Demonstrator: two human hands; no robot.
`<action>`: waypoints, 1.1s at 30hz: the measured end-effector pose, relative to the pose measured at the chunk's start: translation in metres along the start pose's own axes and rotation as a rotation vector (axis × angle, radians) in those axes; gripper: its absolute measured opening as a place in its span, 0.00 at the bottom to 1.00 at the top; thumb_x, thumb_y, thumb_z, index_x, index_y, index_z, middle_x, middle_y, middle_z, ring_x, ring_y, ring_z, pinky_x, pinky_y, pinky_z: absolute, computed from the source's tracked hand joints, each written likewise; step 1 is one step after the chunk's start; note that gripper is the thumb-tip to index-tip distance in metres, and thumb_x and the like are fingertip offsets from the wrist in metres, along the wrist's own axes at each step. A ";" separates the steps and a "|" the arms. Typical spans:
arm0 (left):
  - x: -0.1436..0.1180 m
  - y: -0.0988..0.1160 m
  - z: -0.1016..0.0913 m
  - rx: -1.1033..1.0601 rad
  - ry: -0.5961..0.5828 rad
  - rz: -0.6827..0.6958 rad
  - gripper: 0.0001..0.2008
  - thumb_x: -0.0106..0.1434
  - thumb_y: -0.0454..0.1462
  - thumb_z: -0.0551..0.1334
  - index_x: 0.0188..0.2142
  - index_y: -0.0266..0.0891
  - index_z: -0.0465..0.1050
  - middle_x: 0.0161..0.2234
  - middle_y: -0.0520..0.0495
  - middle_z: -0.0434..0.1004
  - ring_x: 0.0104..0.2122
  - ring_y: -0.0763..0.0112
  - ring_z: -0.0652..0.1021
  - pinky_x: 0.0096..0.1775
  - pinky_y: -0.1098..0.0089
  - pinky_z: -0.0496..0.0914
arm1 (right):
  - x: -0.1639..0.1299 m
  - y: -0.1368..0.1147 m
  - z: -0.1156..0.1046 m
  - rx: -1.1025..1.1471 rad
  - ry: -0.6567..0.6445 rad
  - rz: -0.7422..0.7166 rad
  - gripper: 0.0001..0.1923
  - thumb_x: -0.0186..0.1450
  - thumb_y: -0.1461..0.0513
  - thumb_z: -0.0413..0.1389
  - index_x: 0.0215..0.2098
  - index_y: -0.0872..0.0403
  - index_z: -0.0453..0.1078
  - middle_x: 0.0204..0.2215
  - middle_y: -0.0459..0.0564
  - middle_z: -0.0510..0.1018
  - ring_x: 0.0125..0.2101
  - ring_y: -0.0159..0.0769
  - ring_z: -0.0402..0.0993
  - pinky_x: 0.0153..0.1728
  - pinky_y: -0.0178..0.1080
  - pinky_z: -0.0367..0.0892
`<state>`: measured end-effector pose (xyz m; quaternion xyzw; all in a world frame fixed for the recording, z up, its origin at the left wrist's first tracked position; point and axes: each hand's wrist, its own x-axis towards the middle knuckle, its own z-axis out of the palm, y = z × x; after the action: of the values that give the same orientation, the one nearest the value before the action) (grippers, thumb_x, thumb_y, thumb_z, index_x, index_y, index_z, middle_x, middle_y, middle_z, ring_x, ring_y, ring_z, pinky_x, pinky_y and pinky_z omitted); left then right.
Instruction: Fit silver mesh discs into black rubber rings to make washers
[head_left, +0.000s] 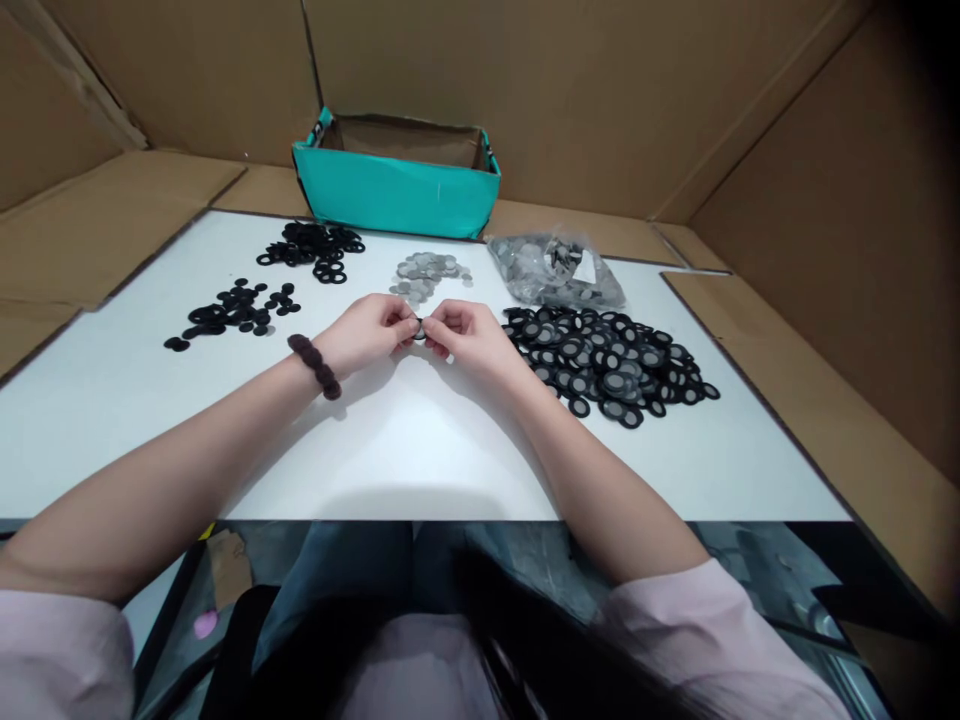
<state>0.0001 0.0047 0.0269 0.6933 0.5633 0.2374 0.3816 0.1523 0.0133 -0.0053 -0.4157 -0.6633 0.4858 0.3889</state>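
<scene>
Between my hands is a small black ring with a grey disc in its middle [419,330], held just above the white table. My left hand [373,330] pinches its left edge, and my right hand [466,335] grips the right edge with thumb and fingers. Fingertips cover most of the piece. Behind them lies a loose pile of grey discs [427,272]. To the right spreads a big heap of black rings with grey centres [600,360]. On the left are small black discs [236,310], with black rings [311,245] farther back.
A teal open box [397,188] stands at the table's back edge. A clear plastic bag of grey discs [555,270] lies right of centre. Cardboard walls [570,100] enclose the back and sides of the white table [420,450].
</scene>
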 end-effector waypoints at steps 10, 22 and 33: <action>-0.002 0.001 0.008 -0.348 -0.061 -0.076 0.04 0.57 0.34 0.55 0.26 0.37 0.64 0.24 0.48 0.70 0.22 0.74 0.69 0.28 0.71 0.64 | 0.004 0.003 0.008 0.127 -0.026 0.138 0.17 0.65 0.56 0.49 0.22 0.57 0.62 0.17 0.44 0.69 0.15 0.23 0.64 0.16 0.27 0.62; 0.000 -0.001 -0.003 -0.171 -0.108 -0.034 0.09 0.53 0.40 0.59 0.20 0.39 0.67 0.18 0.49 0.66 0.19 0.73 0.66 0.23 0.71 0.59 | 0.003 0.008 0.005 -0.057 0.024 0.005 0.12 0.63 0.60 0.48 0.23 0.56 0.61 0.18 0.42 0.67 0.19 0.24 0.62 0.22 0.28 0.60; -0.003 0.004 -0.001 -0.211 -0.042 -0.113 0.09 0.53 0.36 0.59 0.19 0.39 0.63 0.17 0.50 0.65 0.21 0.71 0.69 0.27 0.68 0.61 | -0.001 0.000 0.005 -0.172 0.059 -0.051 0.10 0.60 0.61 0.51 0.22 0.56 0.63 0.18 0.44 0.69 0.21 0.28 0.63 0.25 0.31 0.59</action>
<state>0.0014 0.0021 0.0311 0.6213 0.5654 0.2590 0.4767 0.1483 0.0111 -0.0063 -0.4447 -0.7012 0.4046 0.3832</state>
